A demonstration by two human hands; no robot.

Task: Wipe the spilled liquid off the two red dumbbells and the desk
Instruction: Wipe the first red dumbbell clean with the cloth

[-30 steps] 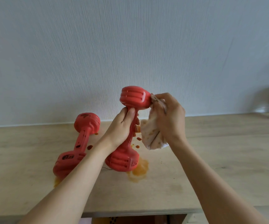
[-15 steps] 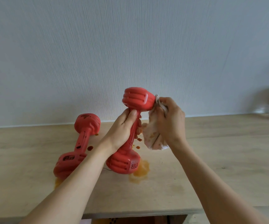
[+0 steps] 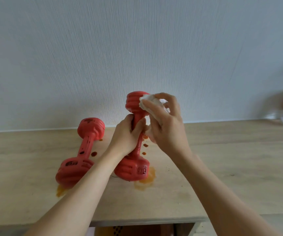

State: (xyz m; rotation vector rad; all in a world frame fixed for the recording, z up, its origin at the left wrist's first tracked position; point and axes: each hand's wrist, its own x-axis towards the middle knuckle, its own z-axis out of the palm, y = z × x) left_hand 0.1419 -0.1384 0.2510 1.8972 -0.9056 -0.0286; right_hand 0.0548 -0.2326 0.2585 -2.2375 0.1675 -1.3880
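View: one wide-angle camera on my head
Facing: forward and down, toward the wall behind the surface
Nearness: close, my forearms entering from the bottom edge
Shared: nothing, single view

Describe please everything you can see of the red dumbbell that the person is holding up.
The held dumbbell is red, looks like moulded plastic or rubber, with two ribbed heads and a thin handle. It is tilted, top head raised, bottom head seemingly resting on the desk beside an orange puddle. The left hand grips its handle. The right hand presses a white tissue on the top head. A dark mark shows on the bottom head.
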